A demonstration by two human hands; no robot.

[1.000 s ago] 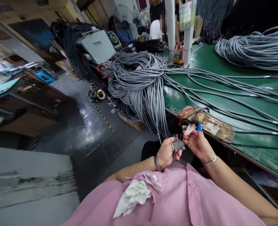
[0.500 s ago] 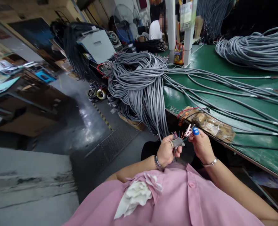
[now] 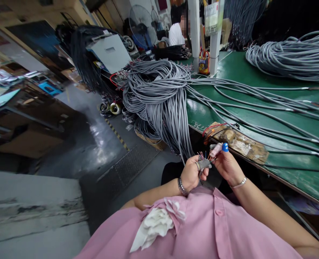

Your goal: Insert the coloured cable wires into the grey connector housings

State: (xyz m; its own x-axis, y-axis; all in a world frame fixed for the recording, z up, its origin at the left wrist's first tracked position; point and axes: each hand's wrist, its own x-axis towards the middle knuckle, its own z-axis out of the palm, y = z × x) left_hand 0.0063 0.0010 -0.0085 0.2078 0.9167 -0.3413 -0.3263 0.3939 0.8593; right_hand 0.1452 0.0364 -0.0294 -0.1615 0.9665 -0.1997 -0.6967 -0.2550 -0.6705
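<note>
Head view: the left hand (image 3: 193, 172) grips a gray cable's end, colored wires (image 3: 206, 157) fanning upward; the right hand (image 3: 226, 163), fingertips pinched at those wires, is beside the green surface (image 3: 283, 138).

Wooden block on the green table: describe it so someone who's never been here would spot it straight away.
Find the green table, then its near edge, just beyond the right hand. The wooden block lies along that edge, partly covered in shiny wrapping, with red wires at its left end. It's brown and chunky, while the neighbouring cables are long, thin and grey.
</note>
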